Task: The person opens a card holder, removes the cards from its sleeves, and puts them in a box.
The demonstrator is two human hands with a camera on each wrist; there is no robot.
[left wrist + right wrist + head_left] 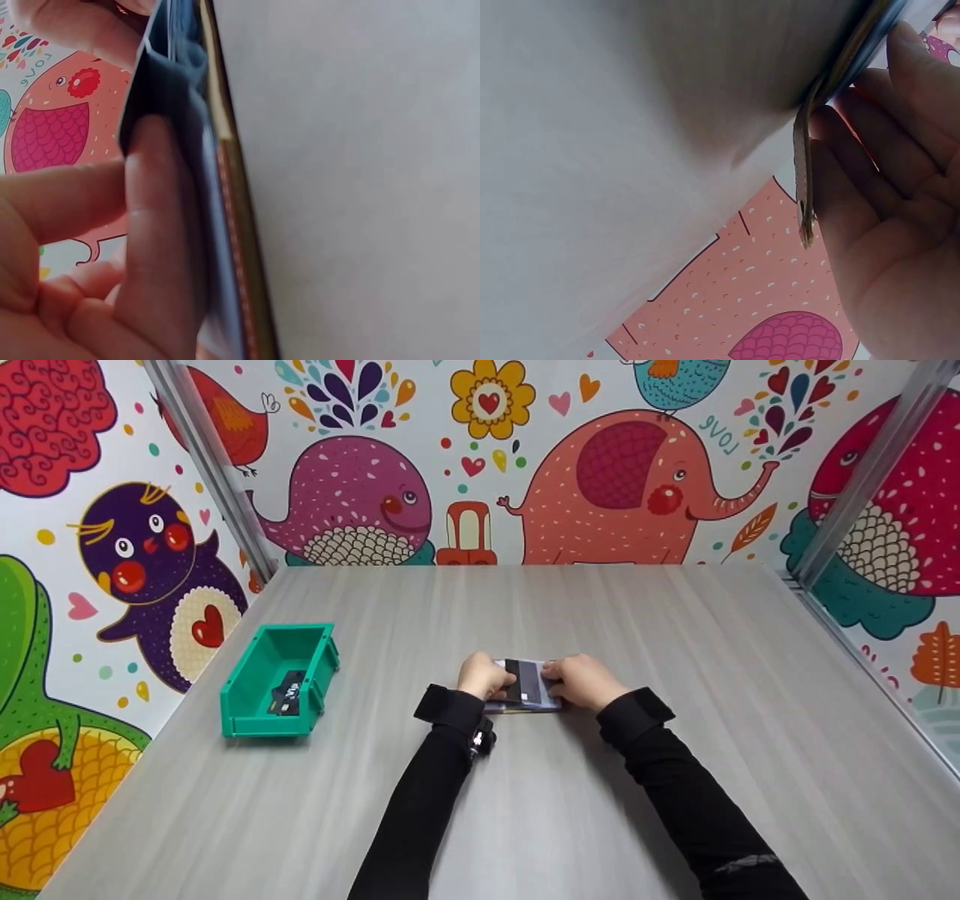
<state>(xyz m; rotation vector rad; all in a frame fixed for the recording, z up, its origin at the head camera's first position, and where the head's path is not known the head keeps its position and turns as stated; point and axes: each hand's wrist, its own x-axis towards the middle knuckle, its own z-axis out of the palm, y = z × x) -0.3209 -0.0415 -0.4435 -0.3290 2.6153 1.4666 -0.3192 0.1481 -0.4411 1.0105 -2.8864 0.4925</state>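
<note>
A small card wallet with clear plastic sleeves lies open on the table between my hands in the head view. A dark card with a grey band shows on its top sleeve. My left hand pinches the sleeve from the left. In the left wrist view one of its fingers reaches into the sleeve's mouth, above the stitched brown cover. From the right, my right hand holds the other side, thumb on top. The right wrist view shows its fingers under the sleeves, beside a brown strap.
A green open-front bin stands on the table to the left. Inside lie black cards, one with white lettering. Walls printed with cartoon animals border the table at the back and both sides.
</note>
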